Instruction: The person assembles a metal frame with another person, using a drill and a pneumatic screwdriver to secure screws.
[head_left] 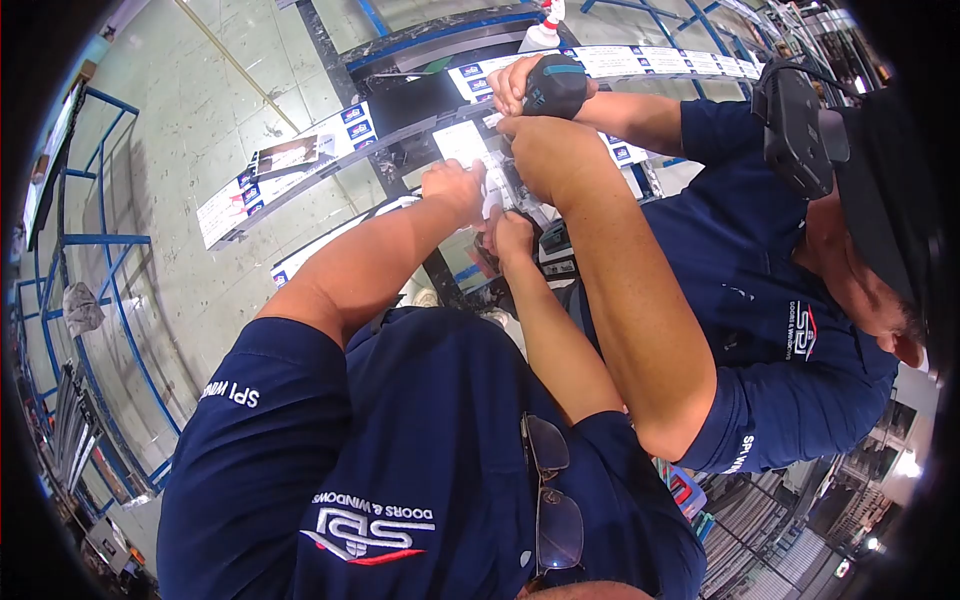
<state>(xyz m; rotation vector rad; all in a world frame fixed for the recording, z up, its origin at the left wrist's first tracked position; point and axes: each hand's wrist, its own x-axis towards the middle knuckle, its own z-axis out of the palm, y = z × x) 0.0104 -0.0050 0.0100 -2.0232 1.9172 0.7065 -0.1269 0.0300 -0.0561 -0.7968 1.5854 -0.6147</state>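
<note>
Head view: left hand and right hand at glossy pale strip, finger closure unclear.

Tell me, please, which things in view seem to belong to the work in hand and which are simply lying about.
Likely in the work:
pale piece between your left hand and right hand
dark tool with teal band, in the co-worker's hand

Apparently just about:
white bottle with red neck
dark-and-pale sheet on the blue-labelled strip
sunglasses
</note>
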